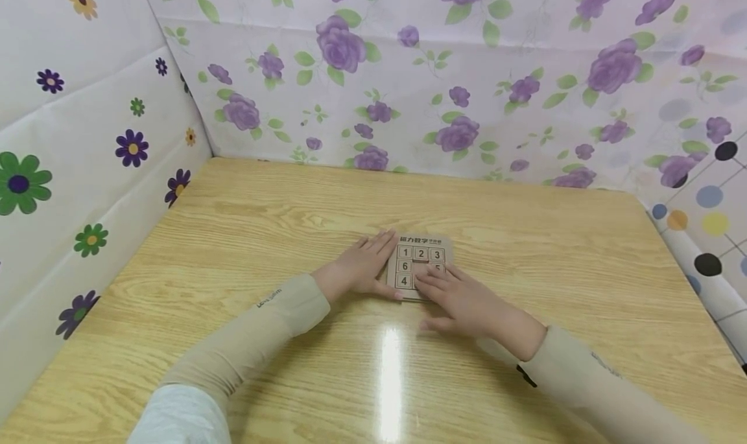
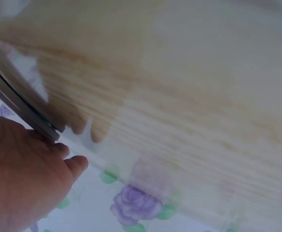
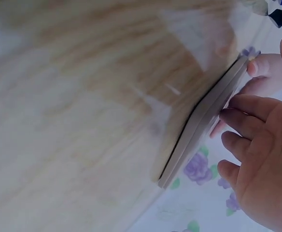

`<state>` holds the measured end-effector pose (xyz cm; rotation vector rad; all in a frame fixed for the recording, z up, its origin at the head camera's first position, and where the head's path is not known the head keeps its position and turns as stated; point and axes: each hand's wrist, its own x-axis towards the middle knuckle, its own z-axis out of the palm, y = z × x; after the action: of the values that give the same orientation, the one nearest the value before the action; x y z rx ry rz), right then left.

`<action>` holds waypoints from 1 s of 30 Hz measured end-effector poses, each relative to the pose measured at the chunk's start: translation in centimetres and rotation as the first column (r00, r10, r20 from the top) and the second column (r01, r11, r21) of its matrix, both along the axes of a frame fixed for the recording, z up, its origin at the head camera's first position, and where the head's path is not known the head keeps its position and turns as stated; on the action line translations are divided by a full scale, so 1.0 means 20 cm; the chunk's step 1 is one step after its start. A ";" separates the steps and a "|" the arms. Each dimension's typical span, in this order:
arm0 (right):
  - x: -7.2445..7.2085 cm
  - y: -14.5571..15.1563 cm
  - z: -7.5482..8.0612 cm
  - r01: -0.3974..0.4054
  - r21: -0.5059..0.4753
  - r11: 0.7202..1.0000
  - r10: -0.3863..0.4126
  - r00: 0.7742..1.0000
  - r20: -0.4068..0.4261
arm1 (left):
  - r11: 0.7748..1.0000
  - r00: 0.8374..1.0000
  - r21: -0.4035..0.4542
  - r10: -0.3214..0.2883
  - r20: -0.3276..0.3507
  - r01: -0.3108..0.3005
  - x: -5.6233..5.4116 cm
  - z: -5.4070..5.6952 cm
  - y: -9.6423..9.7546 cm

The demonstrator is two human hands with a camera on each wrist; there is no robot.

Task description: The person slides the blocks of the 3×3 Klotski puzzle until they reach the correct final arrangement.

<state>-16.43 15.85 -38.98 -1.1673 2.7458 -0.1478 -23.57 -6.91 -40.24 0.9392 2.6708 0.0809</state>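
A number sliding puzzle (image 1: 412, 295) lies flat on the wooden table, its dark lettering along the far edge. Tiles 1, 2 and 3 form the far row; 6 and 4 run down the left side, and a bare slot shows in the middle. My left hand (image 1: 364, 262) lies along the puzzle's left side, fingers straight, thumb at the near edge. Over its lower right part, my right hand (image 1: 467, 301) reaches with extended fingers, fingertips at the tiles near the middle. They partly cover tile 5 and hide the bottom right. The right wrist view shows the puzzle's thin edge (image 3: 199, 121) beside the fingers.
The glossy wooden table (image 1: 280, 198) spreads around the puzzle, with a bright light reflection on its near part. Sheets with purple flowers (image 1: 344, 42) stand behind it. A daisy-patterned sheet (image 1: 99, 185) borders the left, and a dotted one (image 1: 718, 236) the right.
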 end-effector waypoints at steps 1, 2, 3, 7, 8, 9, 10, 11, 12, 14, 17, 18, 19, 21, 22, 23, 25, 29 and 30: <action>0.00 0.00 0.00 0.000 -0.003 1.000 0.000 1.000 0.000 | 1.000 1.000 -0.002 0.001 0.002 -0.001 0.00 0.00 0.00; 0.01 0.01 0.00 -0.004 -0.007 1.000 0.003 1.000 -0.004 | 1.000 1.000 0.002 0.002 0.004 -0.002 0.00 0.00 0.00; 0.01 0.01 0.00 -0.004 -0.011 1.000 0.003 1.000 -0.008 | 1.000 1.000 -0.003 0.003 0.006 -0.003 0.00 0.01 0.00; -0.01 0.01 -0.01 -0.003 -0.029 1.000 0.002 1.000 -0.026 | 1.000 1.000 -0.003 0.005 0.010 -0.005 0.00 0.00 0.00; -0.02 0.01 -0.01 -0.002 -0.030 1.000 0.001 1.000 -0.029 | 1.000 1.000 0.000 0.005 0.010 -0.005 0.00 0.00 0.00; -0.03 0.01 -0.01 0.004 -0.028 1.000 -0.004 1.000 -0.026 | 1.000 1.000 -0.002 0.005 0.011 -0.005 0.00 0.00 0.00; -0.04 0.01 -0.02 0.005 -0.025 1.000 -0.006 1.000 -0.028 | 1.000 1.000 0.003 0.006 0.012 -0.006 0.00 0.00 0.00; -0.04 0.01 -0.02 0.009 -0.022 1.000 -0.009 1.000 -0.027 | 1.000 1.000 0.003 0.005 0.011 -0.005 0.00 0.00 0.00; -0.05 0.01 -0.02 0.013 -0.021 1.000 -0.013 1.000 -0.024 | 1.000 1.000 0.003 0.004 0.010 -0.004 0.00 -0.01 0.00; -0.07 0.01 -0.02 0.021 -0.015 1.000 -0.021 1.000 -0.022 | 1.000 1.000 0.003 0.004 0.007 -0.004 0.00 -0.01 0.00; -0.09 0.01 -0.01 0.033 -0.010 0.999 -0.033 0.999 -0.018 | 1.000 1.000 0.000 0.004 0.008 -0.004 0.00 -0.01 0.00; -0.09 0.01 -0.01 0.036 -0.011 0.999 -0.036 0.999 -0.017 | 1.000 1.000 0.001 0.004 0.007 -0.004 0.00 -0.01 0.00; -0.09 0.01 -0.02 0.040 -0.010 0.999 -0.040 0.999 -0.015 | 1.000 1.000 0.001 0.005 0.008 -0.005 0.00 -0.01 0.00; -0.09 0.01 -0.02 0.041 -0.010 0.999 -0.041 0.999 -0.014 | 1.000 1.000 -0.001 0.009 0.013 -0.009 0.00 0.00 0.01; -0.09 0.02 -0.02 0.041 -0.010 0.999 -0.041 0.999 -0.018 | 1.000 1.000 -0.002 0.011 0.014 -0.011 0.00 0.00 0.01; -0.09 0.02 -0.02 0.038 -0.010 0.999 -0.038 0.999 -0.024 | 1.000 1.000 -0.002 0.012 0.015 -0.012 0.00 0.00 0.01; -0.08 0.03 -0.01 0.037 -0.010 0.999 -0.038 0.999 -0.028 | 1.000 1.000 -0.003 0.015 0.018 -0.014 0.00 0.00 0.01; -0.06 0.05 0.02 0.035 -0.016 0.999 -0.036 0.998 -0.043 | 1.000 1.000 -0.002 0.014 0.008 -0.014 0.00 0.00 0.00; -0.05 0.06 0.02 0.038 -0.015 0.999 -0.039 0.998 -0.042 | 1.000 1.000 -0.001 0.014 0.006 -0.014 0.00 0.00 0.00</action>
<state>-17.42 17.09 -38.51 -1.1344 2.8095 -0.1486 -23.56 -6.82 -40.31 0.9190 2.6714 0.0857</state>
